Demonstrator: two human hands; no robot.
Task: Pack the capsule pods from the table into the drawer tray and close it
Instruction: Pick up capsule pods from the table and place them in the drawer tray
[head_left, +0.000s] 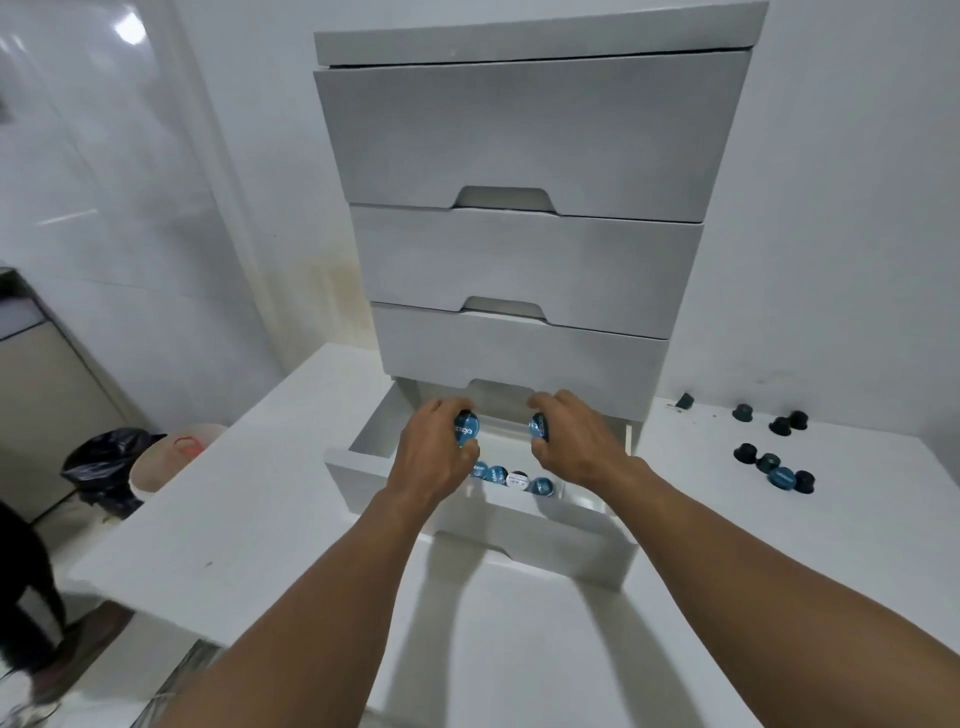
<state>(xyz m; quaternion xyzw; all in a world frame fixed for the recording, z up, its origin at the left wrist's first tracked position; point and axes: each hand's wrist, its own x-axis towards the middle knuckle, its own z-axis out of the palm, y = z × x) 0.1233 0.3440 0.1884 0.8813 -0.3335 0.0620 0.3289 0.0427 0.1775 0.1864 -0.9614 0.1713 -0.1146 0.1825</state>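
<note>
The bottom drawer (524, 545) of a white drawer unit stands pulled out over the table. Inside it a clear tray (576, 501) holds several blue-lidded capsule pods (497, 474) and one white-lidded pod (517, 479). My left hand (434, 452) hovers above the drawer, shut on a blue pod (465, 429). Beside it, my right hand (574, 441) grips another blue pod (537, 427). Several dark pods (779, 470) lie loose on the table at the right, with more pods (779, 422) farther back.
Three shut drawers (524, 260) rise above the open one. The white table (249, 519) reaches left to an edge. Beyond it on the floor stand a black-bagged bin (111, 467) and a beige bin (166, 457). A person's legs (26, 597) show at far left.
</note>
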